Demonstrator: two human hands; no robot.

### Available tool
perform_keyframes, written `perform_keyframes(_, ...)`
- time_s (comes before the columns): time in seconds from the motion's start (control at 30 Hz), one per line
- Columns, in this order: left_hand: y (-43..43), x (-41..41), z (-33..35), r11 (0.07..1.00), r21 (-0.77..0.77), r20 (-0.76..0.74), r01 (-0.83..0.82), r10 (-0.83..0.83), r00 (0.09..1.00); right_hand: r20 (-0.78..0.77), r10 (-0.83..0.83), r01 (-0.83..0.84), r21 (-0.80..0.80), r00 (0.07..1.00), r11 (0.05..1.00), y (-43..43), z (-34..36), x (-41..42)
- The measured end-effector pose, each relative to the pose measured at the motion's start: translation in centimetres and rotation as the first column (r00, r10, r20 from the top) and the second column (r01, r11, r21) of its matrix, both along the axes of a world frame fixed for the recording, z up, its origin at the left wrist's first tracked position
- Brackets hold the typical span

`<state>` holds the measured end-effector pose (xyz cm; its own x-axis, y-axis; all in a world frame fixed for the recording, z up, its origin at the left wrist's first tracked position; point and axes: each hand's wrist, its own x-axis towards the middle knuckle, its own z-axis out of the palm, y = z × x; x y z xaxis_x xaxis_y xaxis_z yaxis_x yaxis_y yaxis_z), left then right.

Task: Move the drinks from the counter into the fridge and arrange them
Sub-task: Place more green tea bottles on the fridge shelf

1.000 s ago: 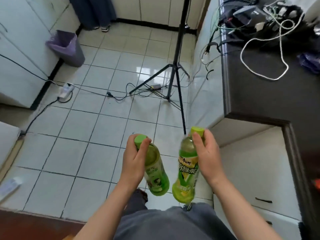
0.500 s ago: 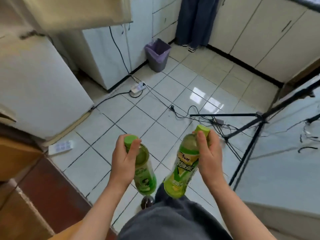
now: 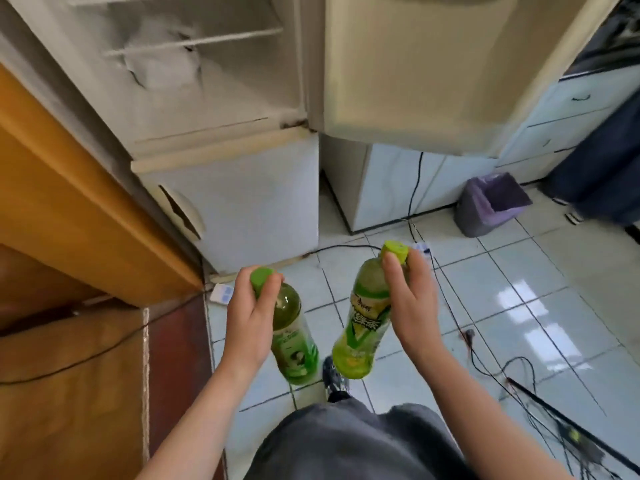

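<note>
Both hands are full. The left hand [image 3: 249,317] curls its fingers round the neck and cap of a dark green drink bottle [image 3: 294,344]. The right hand [image 3: 412,303] pinches a lighter yellow-green tea bottle [image 3: 363,327] at the neck, just under its cap. Each bottle hangs below its hand, cap up, over the tiled floor [image 3: 502,271]. Their long axes are close to upright, with the bases leaning in toward each other, near but apart.

The coming move turns on the fridge [image 3: 249,202]. Its open upper compartment [image 3: 214,98] lies ahead of and well above both hands, a little to the left of them. The left hand is therefore the nearer one, and I judge its bottle to be the easier to go in first. The swung-out fridge door [image 3: 415,64] stands above and ahead of the right hand. Inside are wire shelves [image 3: 194,43] and a lump of frost [image 3: 162,64]. No drink shows in there, so the bottles must be lifted from where they hang and set base down.

A second ago the view faced the dark table and a tripod, with the fridge out of sight. Half a second ago the fridge was off to the left of the hands. Now it is straight ahead with its opening showing. The grips and the hang of both bottles are unchanged.
</note>
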<state>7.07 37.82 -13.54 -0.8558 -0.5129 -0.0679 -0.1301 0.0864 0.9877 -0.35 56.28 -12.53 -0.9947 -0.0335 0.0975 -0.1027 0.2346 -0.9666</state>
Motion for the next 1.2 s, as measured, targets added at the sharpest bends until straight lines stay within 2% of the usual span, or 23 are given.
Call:
perform_keyframes(0.2, -7.4, -7.6, 2.3, 0.975, -0.032, -0.064, -0.22, 0.218, 0.974, -0.025, 0.226, -0.227, -0.038, 0.974, 0.973, -9.9, 2.4, -11.6)
perform_keyframes(0.43, -15.7, -12.3, 2.3, 0.916, -0.014, -0.068, -0.402, 0.4, 0.914, -0.002, 0.37, -0.37, -0.004, 0.929, 0.929, -20.0, 2.6, -18.6)
perform_keyframes(0.63, -24.5, -18.9, 3.1, 0.943, -0.013, -0.106, -0.331, 0.328, 0.939, -0.052, 0.37, -0.37, 0.016, 0.927, 0.929, -28.3, 3.4, -23.8)
perform_keyframes(0.83, -33.7, -26.5, 8.9, 0.972, -0.148, -0.275, -0.183, 0.137, 0.952, -0.276, 0.362, -0.365, 0.043, 0.89, 0.93, -36.5, 8.8, -29.5)
perform_keyframes(0.93, -37.7, -29.9, 12.0, 0.955, -0.236, -0.371, -0.179, 0.082, 0.925, -0.404, 0.303, -0.32, 0.027, 0.863, 0.947, -40.2, 11.4, -32.2)
perform_keyframes(1.2, -44.3, -37.8, 19.3, 0.932, -0.249, -0.584, -0.265, 0.074, 0.809, -0.593, 0.168, -0.275, -0.094, 0.787, 0.957, -47.1, 19.0, -38.7)
